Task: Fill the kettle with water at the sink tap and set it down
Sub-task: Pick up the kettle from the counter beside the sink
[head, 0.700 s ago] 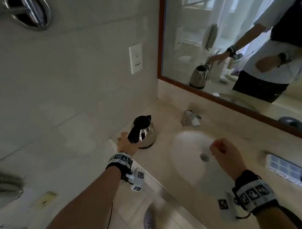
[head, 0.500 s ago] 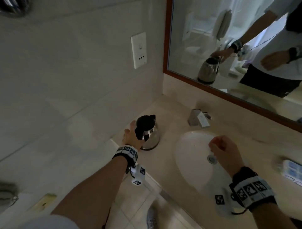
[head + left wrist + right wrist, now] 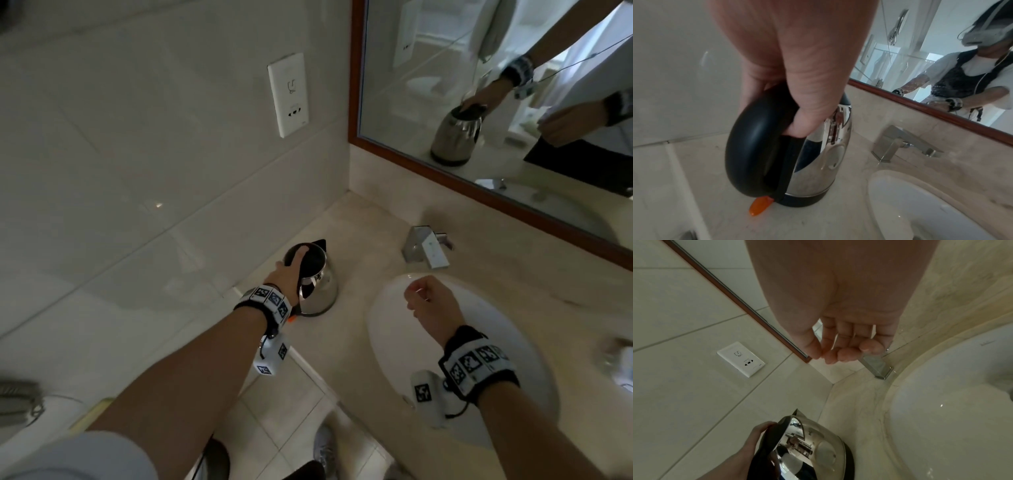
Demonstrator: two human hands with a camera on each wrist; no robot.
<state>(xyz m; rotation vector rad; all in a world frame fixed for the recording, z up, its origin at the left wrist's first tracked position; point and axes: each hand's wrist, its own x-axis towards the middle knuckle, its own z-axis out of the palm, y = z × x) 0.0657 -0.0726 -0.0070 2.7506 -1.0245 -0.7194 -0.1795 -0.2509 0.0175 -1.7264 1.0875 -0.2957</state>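
Note:
A steel kettle with a black lid and handle stands upright on the beige counter, left of the sink basin. My left hand grips the top of its black handle, fingers curled round it. An orange switch sticks out at the kettle's base. The square chrome tap sits behind the basin, to the right of the kettle. My right hand hovers over the basin's near-left part, fingers loosely curled, holding nothing. The kettle reflects the room.
A white wall socket is on the tiled wall above the kettle. A wood-framed mirror runs behind the counter. The counter's front edge drops to floor tiles. A blurred pale object lies at the far right.
My left hand has moved from beside the kettle's handle up onto it and closed round its top. The right hand stays over the basin. The head view has shifted closer.

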